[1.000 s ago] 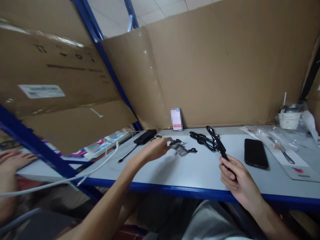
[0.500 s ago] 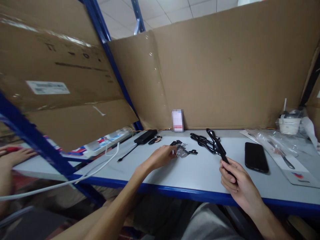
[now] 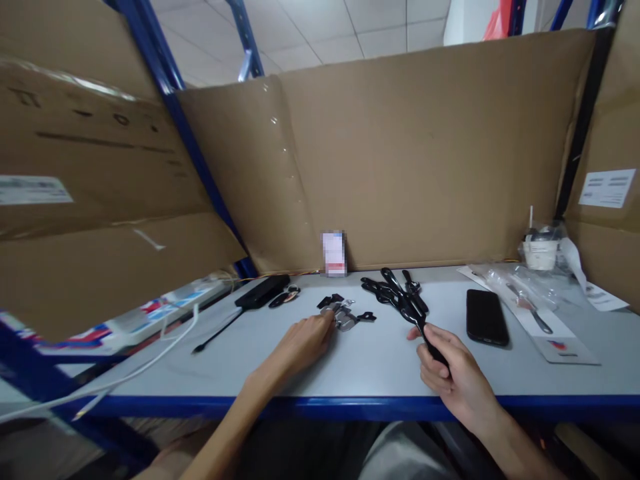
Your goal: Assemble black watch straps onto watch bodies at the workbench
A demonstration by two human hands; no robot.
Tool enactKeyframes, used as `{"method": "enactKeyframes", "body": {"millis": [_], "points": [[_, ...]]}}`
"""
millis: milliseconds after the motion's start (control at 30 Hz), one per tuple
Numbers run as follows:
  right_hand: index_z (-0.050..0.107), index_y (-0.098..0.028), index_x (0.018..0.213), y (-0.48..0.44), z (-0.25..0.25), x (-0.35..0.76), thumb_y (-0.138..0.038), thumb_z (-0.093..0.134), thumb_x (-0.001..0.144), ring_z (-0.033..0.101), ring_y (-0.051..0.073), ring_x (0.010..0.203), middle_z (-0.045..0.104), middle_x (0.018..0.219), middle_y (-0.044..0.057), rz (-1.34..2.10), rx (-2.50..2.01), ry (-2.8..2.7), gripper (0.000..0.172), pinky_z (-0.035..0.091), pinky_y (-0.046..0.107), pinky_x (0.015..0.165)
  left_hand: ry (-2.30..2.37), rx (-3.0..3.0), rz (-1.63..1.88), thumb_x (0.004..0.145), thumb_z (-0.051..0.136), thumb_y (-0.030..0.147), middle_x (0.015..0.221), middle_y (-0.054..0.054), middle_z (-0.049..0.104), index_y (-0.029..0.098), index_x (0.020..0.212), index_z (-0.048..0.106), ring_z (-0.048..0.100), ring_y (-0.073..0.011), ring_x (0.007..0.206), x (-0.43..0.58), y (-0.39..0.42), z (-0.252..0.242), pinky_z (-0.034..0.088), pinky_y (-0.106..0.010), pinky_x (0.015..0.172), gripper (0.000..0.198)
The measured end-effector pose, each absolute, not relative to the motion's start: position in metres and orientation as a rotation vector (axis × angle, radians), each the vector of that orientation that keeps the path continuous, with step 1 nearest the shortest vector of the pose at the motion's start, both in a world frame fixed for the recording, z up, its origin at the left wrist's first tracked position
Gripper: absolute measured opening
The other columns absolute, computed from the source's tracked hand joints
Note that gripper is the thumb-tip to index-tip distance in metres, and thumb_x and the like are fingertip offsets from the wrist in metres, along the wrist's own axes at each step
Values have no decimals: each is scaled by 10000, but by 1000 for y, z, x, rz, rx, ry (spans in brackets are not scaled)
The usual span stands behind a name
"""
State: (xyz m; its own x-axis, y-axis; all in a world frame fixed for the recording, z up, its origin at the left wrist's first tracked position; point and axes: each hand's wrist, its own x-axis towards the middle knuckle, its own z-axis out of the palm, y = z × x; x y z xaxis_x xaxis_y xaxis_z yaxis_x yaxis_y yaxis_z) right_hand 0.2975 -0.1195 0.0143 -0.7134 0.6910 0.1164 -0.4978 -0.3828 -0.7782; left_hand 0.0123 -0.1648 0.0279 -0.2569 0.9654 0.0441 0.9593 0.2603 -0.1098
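Note:
My right hand [image 3: 443,363] is wrapped round the handle of a glossy black tool [image 3: 407,303], whose head points up and left over the table. Behind it lie more black tools [image 3: 383,289] of a similar shape. My left hand [image 3: 313,337] rests at the near left edge of a small pile of clear and black pieces [image 3: 345,317]. Its fingertips touch the pile and are partly hidden, so what they grip, if anything, cannot be made out. One small black piece [image 3: 367,317] sits at the pile's right side.
A black phone [image 3: 487,317] lies right of my right hand, beside a card with plastic packaging [image 3: 565,347]. A wrapped cup [image 3: 541,253] stands behind. At the left are a black box with a cable [image 3: 265,291], a power strip [image 3: 170,310] and a white cable [image 3: 150,367]. Cardboard [image 3: 425,160] walls the back.
The view has swung to the right, and the other person's hands at the left have left it. My right hand still holds the black tool; my left stays by the pile, its fingers lower.

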Motion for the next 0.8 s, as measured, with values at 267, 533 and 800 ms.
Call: {"method": "enactKeyframes", "body": {"millis": [267,533,800], "points": [[650,-137,894,-121,14,300,-495,723,835,130,12,356,302,439,-123,2130,-278,-1055,371,77,192,373,-2388,-1839,-30,1011,263,279,955,-138,717,185,1004,540,694,-293,900,24,-166,32,388,-336,682,293],[637,-153,878,-120,16,300,-463,742,824,129,12,355,334,450,-119,2141,-289,-1034,332,75,190,364,-2322,-1863,62,1006,282,292,898,-129,704,196,991,566,688,-295,819,31,-176,44,380,-328,641,301],[638,-148,876,-122,18,301,-496,732,827,116,16,367,296,439,-125,2129,-321,-1101,364,80,194,376,-2462,-1551,224,1008,280,269,1045,-202,695,141,1081,586,684,-333,948,-20,-177,39,447,-383,726,340]]}}
